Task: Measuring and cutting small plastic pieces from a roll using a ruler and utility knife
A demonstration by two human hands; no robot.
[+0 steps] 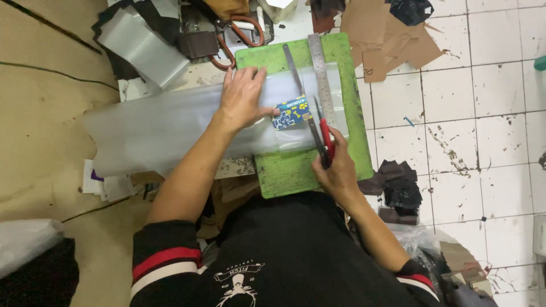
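A long sheet of clear plastic film [170,122], glossy and faintly wrinkled, lies across a green cutting mat [352,142] whose surface is scuffed and scored. Under the film, near the mat's middle, sits a small blue card [292,112] with a yellow and white pattern. Just right of the card a steel ruler [322,79] runs lengthwise up the mat, with a narrower grey metal strip [292,68] slanting beside it.

The left hand [242,96] lies flat, palm down, fingers spread on the film, its thumb touching the card's edge. The right hand [336,170] is curled in a closed grip around a red-handled knife [324,133], the blade pointing up along the ruler's edge at the film.

Beyond the mat lie orange-handled scissors [242,34] and brown cardboard scraps [392,40]. White tiled floor [483,113] spreads to the right.
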